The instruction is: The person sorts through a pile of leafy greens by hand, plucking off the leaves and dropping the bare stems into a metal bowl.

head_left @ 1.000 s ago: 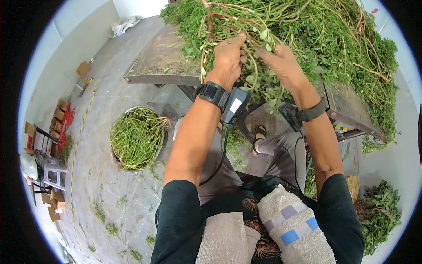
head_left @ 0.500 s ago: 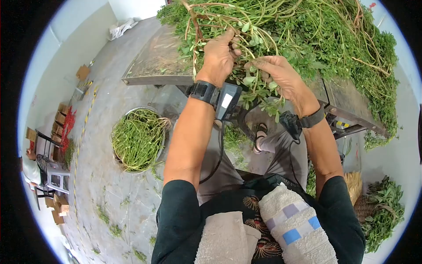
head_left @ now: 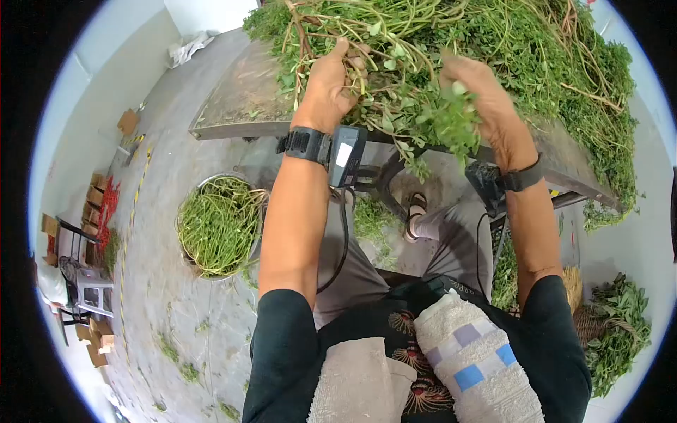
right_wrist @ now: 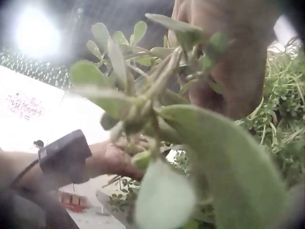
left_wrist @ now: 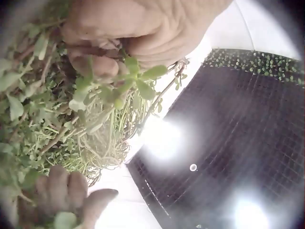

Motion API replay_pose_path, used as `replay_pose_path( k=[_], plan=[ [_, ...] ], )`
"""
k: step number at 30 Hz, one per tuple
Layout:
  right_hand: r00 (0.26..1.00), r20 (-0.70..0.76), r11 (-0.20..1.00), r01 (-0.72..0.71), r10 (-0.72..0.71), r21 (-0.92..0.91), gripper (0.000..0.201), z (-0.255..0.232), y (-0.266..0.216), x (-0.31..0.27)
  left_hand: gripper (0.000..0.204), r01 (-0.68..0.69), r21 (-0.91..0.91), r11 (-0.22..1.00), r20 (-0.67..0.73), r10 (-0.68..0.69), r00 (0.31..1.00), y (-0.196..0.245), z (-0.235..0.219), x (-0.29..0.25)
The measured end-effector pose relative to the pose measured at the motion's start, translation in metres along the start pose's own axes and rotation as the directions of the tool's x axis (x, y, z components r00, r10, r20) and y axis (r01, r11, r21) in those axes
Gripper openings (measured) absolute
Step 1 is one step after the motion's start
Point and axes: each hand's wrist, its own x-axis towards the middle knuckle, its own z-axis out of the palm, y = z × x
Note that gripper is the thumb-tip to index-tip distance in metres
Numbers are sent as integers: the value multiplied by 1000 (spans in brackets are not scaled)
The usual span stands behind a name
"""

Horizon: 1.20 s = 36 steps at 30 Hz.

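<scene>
My left hand [head_left: 328,84] grips a reddish, branching purslane stem [head_left: 302,34] over the near edge of the table; its curled fingers [left_wrist: 97,64] close round the stem in the left wrist view. To the right, my right hand [head_left: 488,95] is blurred, its fingers bent round a leafy purslane sprig [head_left: 455,125] that hangs below it. Large leaves [right_wrist: 167,195] of that sprig partly cover the hand in the right wrist view. Behind both hands lies a big heap of purslane [head_left: 529,63] on the table.
The worn tabletop [head_left: 240,92] shows at left, its front edge below my hands. On the floor to the left stands a round basin [head_left: 257,243] full of green stems. Leafy greens fill a wicker basket [head_left: 594,328] at lower right. Plant scraps [head_left: 169,349] litter the floor.
My hands have drawn apart: the left hand has moved left with its stem, and the right hand has shifted right and up with the leafy sprig.
</scene>
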Motion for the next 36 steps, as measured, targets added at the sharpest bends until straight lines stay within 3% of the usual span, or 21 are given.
replay_pose_path(
  k=[1, 2, 3, 5, 6, 7, 9, 11, 13, 15, 16, 17, 19, 21, 23, 25, 27, 28, 33, 35, 36],
  plan=[
    [998, 38, 959, 56, -47, -278, 31, 7, 0, 1, 34, -21, -1, 1000, -33, 21, 999, 2, -1, -1],
    [945, 178, 864, 325, -276, -385, 31, 7, 19, 15, 34, -10, -13, 1000, -17, 10, 1000, 3, -2, -2],
    [945, 175, 865, 325, -278, -382, 31, 10, 26, 20, 34, -9, -9, 1000, -16, 9, 1000, 3, -3, -1],
    [860, 199, 498, 445, -471, -745, 27, 25, 32, 26, 34, -7, -30, 1000, 64, 9, 998, 4, -4, 1],
    [867, 193, 378, 387, -458, -841, 24, 32, 34, 29, 34, -5, -23, 1000, 63, 6, 998, 5, -1, -2],
    [868, 190, 383, 386, -458, -839, 24, 38, 34, 32, 34, -15, -7, 1000, 57, 15, 998, 4, 3, -5],
    [950, 175, 228, 236, -258, -945, 26, 44, 34, 40, 34, -27, 10, 1000, 52, 26, 998, 8, 3, -11],
    [955, 107, 312, 194, -276, -930, 27, 37, 35, 52, 36, 7, 298, 954, 204, -71, 976, 19, -4, -15],
    [958, 40, 395, 155, -283, -905, 28, 25, 35, 62, 39, -21, 424, 906, 85, -17, 996, 26, 2, -33],
    [970, 93, 650, 220, -224, -727, 31, 14, 28, 67, 42, -112, 760, 641, 227, -100, 969, 37, -2, -47],
    [973, 66, 750, 211, -219, -627, 31, 12, 27, 66, 41, -74, 791, 607, 241, -199, 950, 38, -6, -51],
    [971, 63, 747, 218, -230, -628, 31, 9, 26, 64, 41, -85, 793, 604, 248, -193, 949, 34, -8, -53],
    [979, 83, 927, 205, -188, -315, 29, 7, 24, 60, 38, 27, 803, 596, 192, -301, 934, 22, -13, -54],
    [977, 95, 939, 212, -193, -271, 28, 6, 23, 60, 35, 67, 777, 626, 149, -286, 947, 11, -16, -47],
    [977, 97, 961, 206, -191, -182, 27, 4, 24, 62, 36, 39, 600, 799, 178, -181, 967, 4, -18, -40],
    [972, 105, 955, 227, -210, -190, 28, 6, 18, 56, 36, 36, 482, 876, 247, -175, 953, 5, -17, -36],
    [965, 131, 935, 253, -226, -250, 27, 8, 15, 47, 36, -8, 130, 991, 254, -26, 967, 5, -13, -33],
    [969, 121, 884, 248, -217, -396, 24, 10, 19, 49, 36, 19, 54, 998, 214, -30, 976, 5, -10, -33],
    [950, 115, 840, 311, -291, -444, 24, 18, 31, 44, 41, -17, 89, 996, 178, 1, 984, 1, -10, -28],
    [811, 73, 717, 552, -581, -425, 24, 17, 28, 41, 40, 19, 125, 992, 139, -36, 990, -1, -14, -27],
    [889, 54, 779, 425, -454, -460, 25, 22, 12, 28, 40, 26, 124, 992, 138, -43, 989, -2, -14, -26]
  ],
)
